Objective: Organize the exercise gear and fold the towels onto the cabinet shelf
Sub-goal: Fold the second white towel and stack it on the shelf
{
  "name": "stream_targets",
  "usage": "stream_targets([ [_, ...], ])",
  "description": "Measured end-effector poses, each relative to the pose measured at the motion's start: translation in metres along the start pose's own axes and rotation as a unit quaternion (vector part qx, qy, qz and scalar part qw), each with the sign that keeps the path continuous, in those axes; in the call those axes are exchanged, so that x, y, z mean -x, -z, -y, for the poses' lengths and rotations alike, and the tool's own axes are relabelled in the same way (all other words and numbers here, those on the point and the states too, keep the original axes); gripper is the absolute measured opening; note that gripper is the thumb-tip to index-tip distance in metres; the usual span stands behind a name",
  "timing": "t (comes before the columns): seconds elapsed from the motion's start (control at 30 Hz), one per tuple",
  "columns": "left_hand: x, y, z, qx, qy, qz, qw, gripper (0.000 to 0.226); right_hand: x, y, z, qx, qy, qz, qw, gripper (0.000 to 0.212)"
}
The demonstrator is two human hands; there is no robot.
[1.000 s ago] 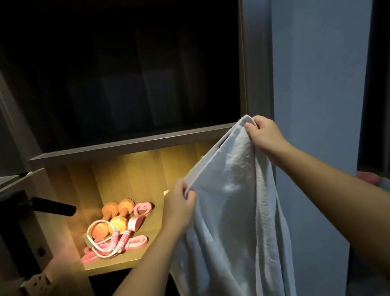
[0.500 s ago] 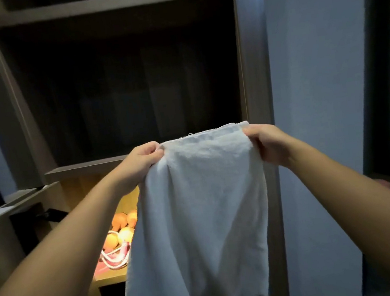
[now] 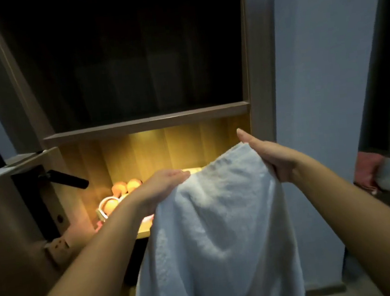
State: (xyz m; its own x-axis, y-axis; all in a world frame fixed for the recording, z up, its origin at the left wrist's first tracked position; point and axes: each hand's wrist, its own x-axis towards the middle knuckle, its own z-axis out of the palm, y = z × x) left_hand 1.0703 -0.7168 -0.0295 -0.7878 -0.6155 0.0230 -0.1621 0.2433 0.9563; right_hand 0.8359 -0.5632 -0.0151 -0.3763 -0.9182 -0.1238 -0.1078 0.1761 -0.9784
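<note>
The towel [image 3: 222,218] – white and loosely creased – is held up by its top edge in front of the cabinet [image 3: 254,66], and the rest of it hangs down out of view. Its upper part is seen before the right half of the lit shelf [image 3: 144,232], though whether it touches the shelf cannot be told. The left hand [image 3: 162,188] is laid on the towel's top left corner with the fingers stretched out almost straight. The right hand [image 3: 269,158] is set at the top right corner, likewise with straight fingers pointing up and away. Both thumbs are hidden by the cloth, so it cannot be told whether the towel is pinched or only carried on the hands.

On the left part of the lit shelf, orange dumbbells [image 3: 124,187] are seen, partly covered by the left forearm, with a white rope [image 3: 102,204] looped just beside them. Above, a dark compartment is bounded by a wooden board [image 3: 147,124]. At the left a door with a black handle [image 3: 69,180] is seen – a wall socket [image 3: 58,246] lies below it. Far right, pink and white cloths [image 3: 379,174] are heaped together.
</note>
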Motion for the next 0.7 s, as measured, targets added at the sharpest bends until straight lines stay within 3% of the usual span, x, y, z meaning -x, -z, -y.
stream_targets([
  [0.07,0.002,-0.017,0.034,-0.002,0.036,-0.016,0.999,0.026,0.003,-0.002,-0.042,-0.034,-0.044,0.023,0.998,0.099],
  [0.2,0.013,-0.045,0.079,0.004,0.095,-0.007,0.995,0.026,0.015,-0.004,-0.116,-0.127,-0.112,0.010,0.985,0.083],
  [0.33,0.025,-0.077,0.127,-0.035,0.179,-0.003,0.983,0.032,0.023,-0.021,-0.176,-0.021,-0.149,-0.051,0.987,0.040],
  [0.43,0.037,-0.101,0.173,-0.028,0.251,0.004,0.968,0.030,0.027,-0.046,-0.212,0.095,-0.128,-0.094,0.983,0.026],
  [0.57,0.059,-0.136,0.226,0.069,0.330,0.054,0.940,0.023,0.033,-0.092,-0.254,0.213,-0.052,-0.090,0.972,0.038],
  [0.63,0.070,-0.153,0.243,0.038,0.287,0.107,0.951,0.020,0.037,-0.111,-0.278,0.258,-0.051,-0.033,0.964,0.050],
  [0.7,0.075,-0.154,0.261,0.037,0.299,0.073,0.951,0.019,0.038,-0.123,-0.298,0.336,-0.057,0.040,0.939,0.062],
])
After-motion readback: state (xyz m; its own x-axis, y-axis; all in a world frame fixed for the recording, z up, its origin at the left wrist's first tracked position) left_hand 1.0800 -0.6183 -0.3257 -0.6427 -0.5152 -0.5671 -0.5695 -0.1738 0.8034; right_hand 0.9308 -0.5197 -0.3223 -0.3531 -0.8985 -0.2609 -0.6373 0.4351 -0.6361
